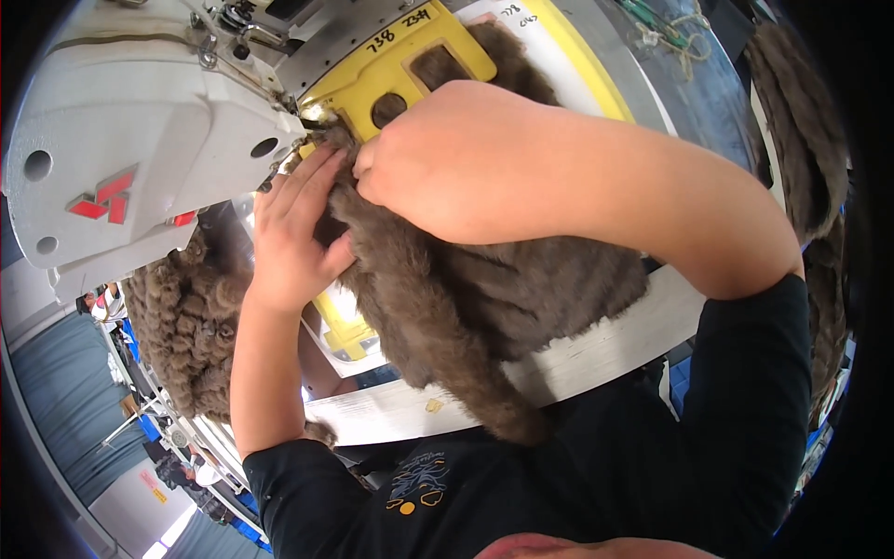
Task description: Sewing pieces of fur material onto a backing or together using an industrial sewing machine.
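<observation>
A brown fur piece (410,279) runs from under the head of a white sewing machine (140,140) down over the table's near edge. My left hand (293,228) lies on the fur's left side with fingers stretched flat, their tips close to the stitching area. Just right of it, my right hand (456,158) is closed, its fingers curled on the fur's edge; the fingertips are partly hidden. A yellow template (372,61) with cut-out openings sits beyond my hands, fur showing through one opening.
The white table edge (596,345) runs in front of my body. A heap of curly brown fur (182,321) lies at left, below the machine. More dark fur (796,130) hangs at the far right. Tangled cords (684,42) lie at the top right. People are small in the left background.
</observation>
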